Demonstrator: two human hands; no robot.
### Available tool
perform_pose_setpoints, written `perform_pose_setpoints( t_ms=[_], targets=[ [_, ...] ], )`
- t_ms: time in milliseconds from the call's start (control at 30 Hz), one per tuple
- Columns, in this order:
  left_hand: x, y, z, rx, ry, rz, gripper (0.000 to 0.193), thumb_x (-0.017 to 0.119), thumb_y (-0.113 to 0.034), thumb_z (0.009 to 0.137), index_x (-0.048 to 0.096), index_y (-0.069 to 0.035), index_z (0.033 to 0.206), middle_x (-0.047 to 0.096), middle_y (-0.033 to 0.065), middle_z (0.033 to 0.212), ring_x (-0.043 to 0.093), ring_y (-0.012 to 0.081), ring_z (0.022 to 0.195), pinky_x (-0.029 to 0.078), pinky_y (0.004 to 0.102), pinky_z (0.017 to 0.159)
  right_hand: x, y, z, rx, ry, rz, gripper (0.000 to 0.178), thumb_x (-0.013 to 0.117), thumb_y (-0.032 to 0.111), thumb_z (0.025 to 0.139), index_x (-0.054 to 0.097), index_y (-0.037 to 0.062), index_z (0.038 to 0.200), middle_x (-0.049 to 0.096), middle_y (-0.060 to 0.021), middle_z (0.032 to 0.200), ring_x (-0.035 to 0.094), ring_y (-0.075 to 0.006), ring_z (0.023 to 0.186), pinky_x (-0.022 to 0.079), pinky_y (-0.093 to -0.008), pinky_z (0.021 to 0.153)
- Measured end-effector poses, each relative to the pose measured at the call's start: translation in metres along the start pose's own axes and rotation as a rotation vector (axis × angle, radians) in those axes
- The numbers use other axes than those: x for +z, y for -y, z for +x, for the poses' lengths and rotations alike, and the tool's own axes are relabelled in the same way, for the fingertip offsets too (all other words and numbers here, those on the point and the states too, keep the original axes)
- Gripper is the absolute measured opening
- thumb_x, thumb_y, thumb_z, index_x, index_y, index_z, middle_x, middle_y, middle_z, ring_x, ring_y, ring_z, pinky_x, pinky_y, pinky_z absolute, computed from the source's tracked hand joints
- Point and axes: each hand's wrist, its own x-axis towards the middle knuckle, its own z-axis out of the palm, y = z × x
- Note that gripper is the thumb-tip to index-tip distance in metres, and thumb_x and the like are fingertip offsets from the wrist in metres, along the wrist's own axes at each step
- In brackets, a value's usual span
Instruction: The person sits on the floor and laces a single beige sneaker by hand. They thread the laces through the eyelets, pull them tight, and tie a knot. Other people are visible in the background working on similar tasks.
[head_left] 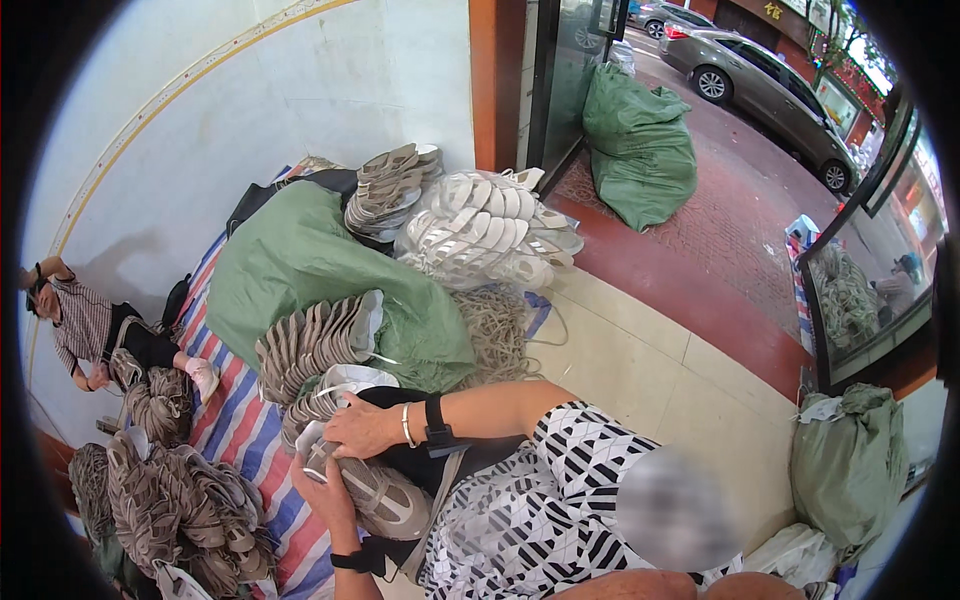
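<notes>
Across my lap lies a beige and brown mesh shoe upper, its toe pointing to the lower right. My right hand, with a white bracelet and black wrist strap, grips it near the collar from above. From the near left, my left hand holds the same end; what its fingertips press on is partly hidden. Just beyond my hands sits a white-lined shoe upper. Behind that, a nested row of beige shoe uppers leans against a green sack.
A striped sheet covers the floor at left, with heaped shoe uppers. Another person sits by the wall. Bagged white shoe uppers and tangled laces lie ahead. Green sacks stand by the doorway and right wall.
</notes>
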Motion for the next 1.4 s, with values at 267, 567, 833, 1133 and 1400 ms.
perform_pose_setpoints(
  t_ms=[267,567,833,1133,1400],
  targets=[
    [0.003,-0.017,-0.006,0.144,0.063,0.122,0.052,0.056,-0.016,0.08,0.045,0.005,0.126,0.045,0.0263,0.13,0.039,0.0398,0.126,0.026,0.0443,0.108,-0.023,-0.007,-0.016,-0.002,0.211,0.003,0.034,0.061,0.037,0.082,0.063,0.009,0.101,0.062,-0.0105,0.098,0.057,-0.0249,0.102,0.03,-0.0505,0.095],
    [0.009,0.027,0.004,0.014,0.124,-0.396,0.055,0.045,-0.021,0.087,0.039,0.009,0.133,0.044,0.0242,0.134,0.04,0.0353,0.126,0.027,0.0402,0.108,-0.001,0.001,-0.051,0.081,-0.101,0.078,0.068,0.067,0.035,0.08,0.04,0.0027,0.134,0.046,-0.017,0.133,0.04,-0.0315,0.128,0.026,-0.0551,0.104],
    [0.003,-0.015,-0.004,0.339,-0.057,0.291,0.056,0.046,-0.008,0.086,0.032,0.006,0.139,0.036,0.0272,0.141,0.034,0.0346,0.133,0.023,0.0431,0.11,-0.025,0.015,-0.161,-0.338,0.251,-0.01,0.024,0.064,0.035,0.079,0.071,0.0127,0.084,0.063,-0.0037,0.107,0.044,-0.0274,0.121,0.031,-0.0599,0.094],
    [-0.004,-0.084,-0.092,0.081,0.798,-0.534,0.04,0.063,-0.003,0.086,0.051,0.006,0.123,0.066,0.0125,0.099,0.063,0.0189,0.088,0.05,0.0303,0.079,-0.053,0.052,-0.159,0.099,0.18,0.235,0.017,0.063,0.024,0.076,0.066,0.0073,0.077,0.065,-0.0098,0.077,0.064,-0.0297,0.074,0.05,-0.0417,0.06],
    [-0.022,-0.092,-0.1,0.054,0.765,-0.539,0.022,0.064,-0.004,0.088,0.061,0.005,0.108,0.064,0.0039,0.083,0.057,0.0082,0.073,0.046,0.0223,0.067,-0.086,0.076,-0.157,-0.028,-0.003,0.197,0.018,0.061,0.022,0.074,0.066,0.0047,0.072,0.062,-0.0159,0.064,0.063,-0.0336,0.063,0.049,-0.0434,0.058]
  ],
)
